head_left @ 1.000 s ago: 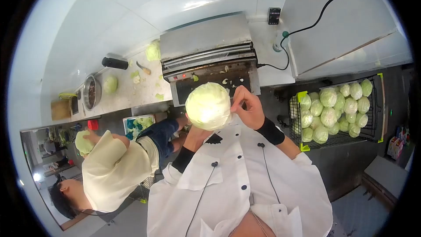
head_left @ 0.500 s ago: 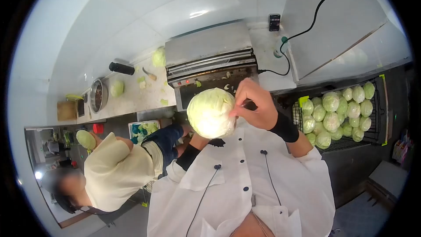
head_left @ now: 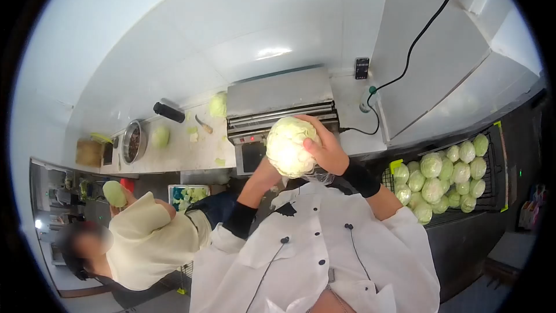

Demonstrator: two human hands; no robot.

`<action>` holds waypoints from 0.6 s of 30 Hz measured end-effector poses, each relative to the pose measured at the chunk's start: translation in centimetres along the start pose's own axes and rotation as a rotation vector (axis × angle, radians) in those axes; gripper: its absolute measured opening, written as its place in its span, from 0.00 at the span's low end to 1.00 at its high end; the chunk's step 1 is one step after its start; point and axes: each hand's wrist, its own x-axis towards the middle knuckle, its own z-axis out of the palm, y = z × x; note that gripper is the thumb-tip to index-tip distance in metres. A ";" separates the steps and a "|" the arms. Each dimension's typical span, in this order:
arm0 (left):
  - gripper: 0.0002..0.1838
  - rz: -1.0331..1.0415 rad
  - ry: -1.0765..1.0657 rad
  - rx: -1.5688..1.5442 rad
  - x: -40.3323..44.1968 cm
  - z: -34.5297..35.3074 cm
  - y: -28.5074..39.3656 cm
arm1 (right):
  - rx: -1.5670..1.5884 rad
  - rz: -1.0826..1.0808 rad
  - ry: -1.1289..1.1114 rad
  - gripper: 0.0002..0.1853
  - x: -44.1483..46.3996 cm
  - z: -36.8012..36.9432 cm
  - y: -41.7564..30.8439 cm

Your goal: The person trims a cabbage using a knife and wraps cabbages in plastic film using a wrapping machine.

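Observation:
A pale green cabbage (head_left: 289, 145) is held up in front of my chest, before the wrapping machine. My right hand (head_left: 328, 149) is wrapped around its right side, thumb toward me. My left hand (head_left: 268, 173) supports it from the lower left, with most of its fingers hidden by the cabbage. Clear plastic film (head_left: 317, 177) bunches at the cabbage's lower right, below my right hand. Beyond the cabbage stands the metal film wrapping machine (head_left: 281, 93), with a small red light lit on its front.
A basket (head_left: 503, 165) of film-wrapped cabbages stands at the right. The counter (head_left: 191, 150) holds loose cabbages, a knife (head_left: 204, 124), a black bottle (head_left: 169, 112) and a metal bowl (head_left: 134, 142). At the left, a co-worker (head_left: 142, 232) holds another cabbage (head_left: 114, 194). A black cord (head_left: 408, 52) runs to the machine.
The cabbage has shifted right and turned in my hands. My right hand went from pinching at its right side to spreading around it. My left hand now shows partly; the view has tilted upward.

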 end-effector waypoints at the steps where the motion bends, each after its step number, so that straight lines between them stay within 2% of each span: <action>1: 0.31 -0.006 0.057 -0.273 0.1 -0.5 0.3 | -0.066 0.028 0.027 0.28 0.1 -0.2 -0.3; 3: 0.31 -0.037 0.168 -0.820 -0.3 -1.3 0.5 | -0.187 0.094 0.090 0.29 -0.1 -0.4 -0.6; 7: 0.33 0.083 0.107 -0.157 0.5 0.3 -0.4 | -0.372 0.216 0.039 0.28 -0.6 -0.9 0.9; 8: 0.32 0.034 0.127 -0.268 0.5 0.7 -0.5 | -0.458 0.269 0.034 0.28 -0.7 -1.0 1.4; 11: 0.30 -0.024 0.126 -0.378 0.8 0.6 -2.5 | -0.335 0.162 0.126 0.30 -1.7 -1.8 3.2; 12: 0.27 -0.069 0.189 -0.421 0.8 0.9 -3.0 | -0.128 0.174 0.171 0.28 -2.2 -2.0 3.5; 15: 0.27 -0.054 0.222 -0.553 1.3 1.2 -3.3 | -0.539 -0.159 0.263 0.28 -4.3 -2.7 1.0; 16: 0.27 -0.024 0.253 -0.509 1.3 1.5 -2.9 | -0.692 -0.235 0.209 0.28 -5.2 -3.2 -0.7; 18: 0.27 -0.023 0.266 -0.484 1.4 1.3 -3.2 | -0.515 -0.061 0.069 0.30 -7.3 -4.0 -0.4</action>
